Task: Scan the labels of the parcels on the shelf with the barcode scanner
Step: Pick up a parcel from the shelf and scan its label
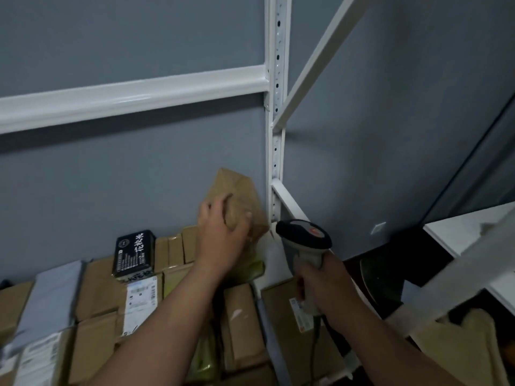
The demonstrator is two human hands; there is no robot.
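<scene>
**Brown parcel gripped at the shelf's far right corner, scanner held beside it**

The left hand grips a brown paper parcel at the far right of the shelf, just beside the white upright post. Its fingers curl over the parcel's upper face and the thumb presses on its right side; the parcel stands tilted, its top corner up against the grey wall.

The right hand is wrapped round the grip of the barcode scanner, fingers closed on the handle. The scanner's dark head sits just right of the parcel and near the post, and its cable hangs down below the hand.

Nearer and to the left, cardboard boxes lie packed side by side on the shelf. One carries a white printed label. A black packet with white lettering lies on top of the boxes, left of the left hand. A grey mailer bag rests across the boxes at the left. A white crossbar runs along the wall above.
</scene>
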